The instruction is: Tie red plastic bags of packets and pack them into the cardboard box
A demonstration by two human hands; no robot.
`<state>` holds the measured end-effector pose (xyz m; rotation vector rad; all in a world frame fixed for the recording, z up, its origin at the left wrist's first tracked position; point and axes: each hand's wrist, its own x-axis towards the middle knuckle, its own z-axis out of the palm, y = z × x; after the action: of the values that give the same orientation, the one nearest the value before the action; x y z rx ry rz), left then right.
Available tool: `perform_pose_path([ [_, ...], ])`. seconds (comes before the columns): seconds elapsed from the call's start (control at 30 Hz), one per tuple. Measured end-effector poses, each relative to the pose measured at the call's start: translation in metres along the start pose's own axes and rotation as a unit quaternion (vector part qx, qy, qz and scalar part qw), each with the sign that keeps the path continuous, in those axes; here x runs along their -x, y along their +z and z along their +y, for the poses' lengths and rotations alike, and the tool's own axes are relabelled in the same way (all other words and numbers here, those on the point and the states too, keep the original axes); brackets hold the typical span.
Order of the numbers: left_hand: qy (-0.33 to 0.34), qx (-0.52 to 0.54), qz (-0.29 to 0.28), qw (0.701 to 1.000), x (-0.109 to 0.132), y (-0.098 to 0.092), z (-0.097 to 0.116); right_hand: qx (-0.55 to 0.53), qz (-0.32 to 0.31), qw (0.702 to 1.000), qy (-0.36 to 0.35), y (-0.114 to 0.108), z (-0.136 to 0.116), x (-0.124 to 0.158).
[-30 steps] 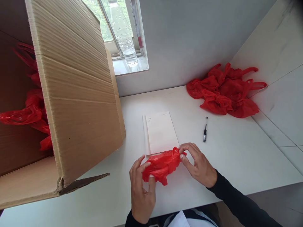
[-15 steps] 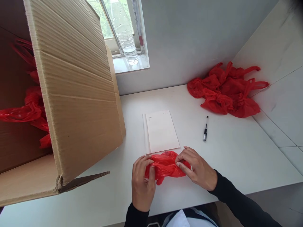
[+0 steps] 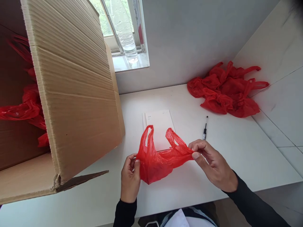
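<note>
Stretched between my two hands is a red plastic bag (image 3: 158,164), its two loop handles pointing away from me. My left hand (image 3: 131,176) pinches the bag's left side between thumb and fingers. At the bag's right side, my right hand (image 3: 211,164) pinches an edge between thumb and forefinger. Behind the bag lies a white notebook (image 3: 159,118), its near part covered by the red plastic. A black pen (image 3: 204,129) lies on the table just beyond my right hand, which hides none or little of its near end.
On the left stands a large open cardboard box (image 3: 80,116) with red bags (image 3: 30,104) inside. A heap of red plastic bags (image 3: 227,90) lies in the table's back right corner. A clear water bottle (image 3: 126,37) stands on the window sill (image 3: 142,61).
My hands have moved apart, pulling the crumpled red bag out wide. Its loop handles now stand out and cover part of the notebook.
</note>
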<state>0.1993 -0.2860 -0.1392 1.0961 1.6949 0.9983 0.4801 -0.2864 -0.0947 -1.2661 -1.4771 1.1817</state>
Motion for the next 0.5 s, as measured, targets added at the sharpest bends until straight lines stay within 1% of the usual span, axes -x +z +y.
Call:
perform_pose_path([
  [0.03,0.019,-0.002,0.004,1.000,0.002,0.001,0.003,-0.008,-0.005,1.000,0.014,0.000,0.001,-0.001],
  [0.1,0.090,-0.030,-0.005,0.996,0.010,0.007,0.013,-0.015,-0.016,0.999,0.033,0.003,0.003,-0.001],
  [0.17,0.161,-0.089,-0.048,0.982,0.018,0.015,0.023,-0.018,-0.018,0.999,0.042,0.007,0.005,-0.001],
  [0.23,0.193,-0.142,-0.081,0.968,0.023,0.023,0.030,-0.013,-0.008,0.999,0.046,0.009,0.006,0.000],
  [0.27,0.195,-0.149,-0.080,0.966,0.023,0.025,0.032,-0.010,0.002,0.999,0.045,0.009,0.006,0.001],
  [0.3,0.193,-0.143,-0.068,0.968,0.023,0.025,0.033,-0.008,0.019,0.999,0.042,0.007,0.006,0.002],
  [0.37,0.189,-0.099,-0.023,0.977,0.023,0.019,0.034,-0.012,0.068,0.997,0.034,0.002,0.002,0.006],
  [0.47,0.204,-0.042,0.086,0.974,0.026,0.000,0.039,-0.033,0.147,0.988,0.017,-0.009,-0.008,0.014],
  [0.5,0.205,-0.033,0.110,0.972,0.028,-0.007,0.041,-0.036,0.163,0.986,0.013,-0.012,-0.011,0.017],
])
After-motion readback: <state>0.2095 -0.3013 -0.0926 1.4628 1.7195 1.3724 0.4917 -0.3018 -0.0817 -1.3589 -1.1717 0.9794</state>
